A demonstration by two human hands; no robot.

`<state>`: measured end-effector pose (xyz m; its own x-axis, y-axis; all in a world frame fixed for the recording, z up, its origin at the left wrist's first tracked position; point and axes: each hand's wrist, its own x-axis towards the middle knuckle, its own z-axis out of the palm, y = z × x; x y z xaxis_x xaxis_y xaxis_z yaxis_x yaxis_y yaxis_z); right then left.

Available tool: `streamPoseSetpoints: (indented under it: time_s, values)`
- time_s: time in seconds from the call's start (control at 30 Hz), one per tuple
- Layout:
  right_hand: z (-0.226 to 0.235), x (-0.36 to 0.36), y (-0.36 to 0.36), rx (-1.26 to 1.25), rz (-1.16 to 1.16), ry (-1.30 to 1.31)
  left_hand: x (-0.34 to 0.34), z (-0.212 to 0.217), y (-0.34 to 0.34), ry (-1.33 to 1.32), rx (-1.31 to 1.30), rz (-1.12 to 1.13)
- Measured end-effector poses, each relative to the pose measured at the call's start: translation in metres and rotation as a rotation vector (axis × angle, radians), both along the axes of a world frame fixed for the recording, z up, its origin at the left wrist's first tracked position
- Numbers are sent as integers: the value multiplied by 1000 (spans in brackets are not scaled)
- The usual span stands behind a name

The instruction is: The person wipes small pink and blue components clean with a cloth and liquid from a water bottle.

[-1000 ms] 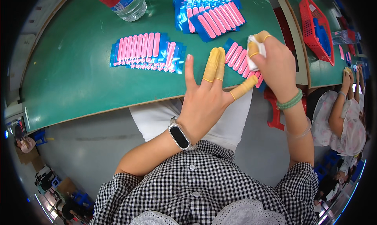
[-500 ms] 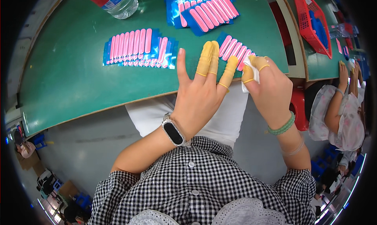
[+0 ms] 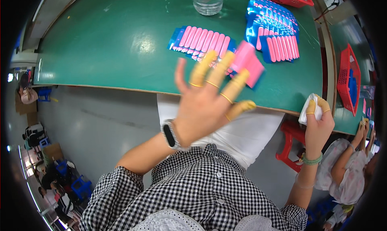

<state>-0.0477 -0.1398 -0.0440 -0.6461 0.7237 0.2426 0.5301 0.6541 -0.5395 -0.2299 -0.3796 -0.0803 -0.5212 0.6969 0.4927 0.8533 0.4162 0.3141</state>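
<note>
My left hand (image 3: 203, 104), with yellow finger cots, reaches over the green table's front edge. Its fingers are spread and a little blurred. At its fingertips, a sheet of pink strips on blue film (image 3: 250, 65) is smeared by motion; I cannot tell whether the fingers touch it. Beyond that hand lies an overlapping row of blue sheets with pink rounded strips (image 3: 203, 39). My right hand (image 3: 320, 124), cots on its thumb and forefinger, pinches a folded white cloth (image 3: 308, 109) by the table's right front corner.
A stack of shiny blue sheets with pink strips (image 3: 274, 19) lies at the back right. A water bottle (image 3: 207, 4) stands at the back. Red baskets (image 3: 344, 82) sit to the right, near another person's hands (image 3: 363, 128). A red stool (image 3: 284, 144) is below the table edge.
The view has turned, so the table things appear shifted right. My right hand has drawn away right with the cloth, off the pink strip sheet. That sheet now lies blurred against the overlapping row.
</note>
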Motion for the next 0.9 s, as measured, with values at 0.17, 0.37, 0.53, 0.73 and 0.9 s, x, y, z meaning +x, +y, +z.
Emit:
streamPoseSetpoints:
  time_s: [0.17,0.37,0.53,0.73,0.9]
  values:
    - [-9,-12,-4,-178,24,71,-58,2,-43,51,-386,259]
    - [-17,-18,4,-1705,355,1139,-36,-6,-12,99,-154,133]
    - [-2,-42,-22,-2025,505,1280,-8,17,53,120,-162,-88]
    - [-4,-36,-27,-1980,496,1366,-6,17,90,181,-180,-129]
    - [-30,-34,-12,-1927,728,1269,2,11,61,110,-275,-242]
